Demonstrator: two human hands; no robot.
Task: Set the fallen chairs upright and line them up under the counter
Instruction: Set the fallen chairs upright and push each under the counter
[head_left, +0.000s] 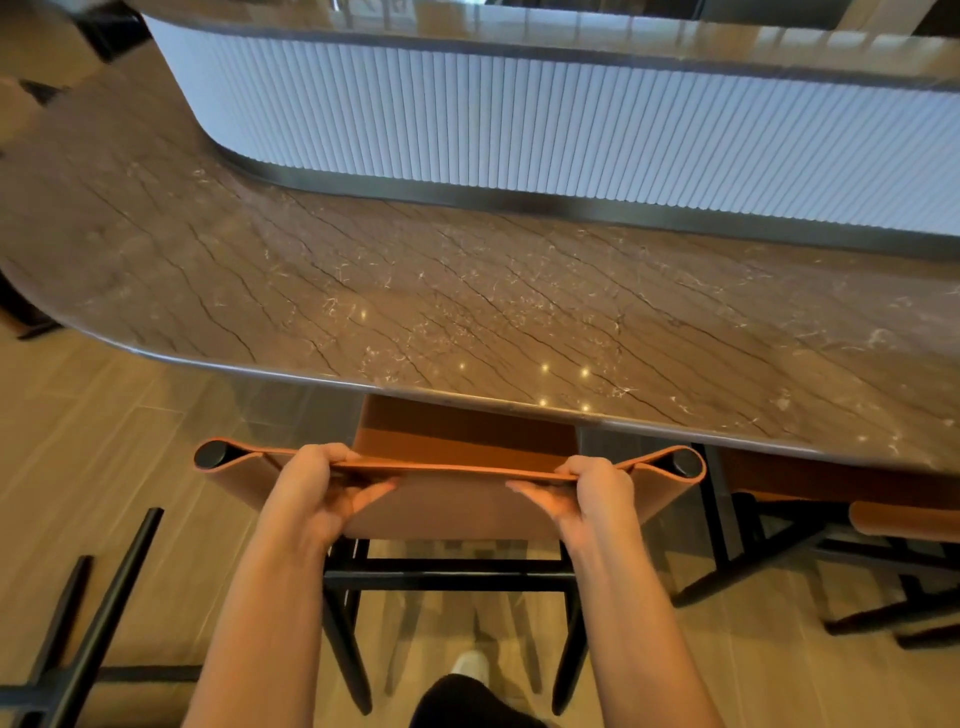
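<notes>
An upright chair with an orange leather back and black legs stands right in front of me, its seat partly tucked under the brown marble counter. My left hand grips the top edge of the backrest on the left, fingers curled over it, thumb underneath. My right hand grips the same edge on the right. A second orange chair sits to the right, partly under the counter. Black legs of another chair slant across the floor at bottom left; its seat is out of view.
The counter's rounded front edge runs from left down to the right. Behind it rises a white ribbed panel under a higher shelf. The floor is wood-look tile. My shoe shows between the chair legs.
</notes>
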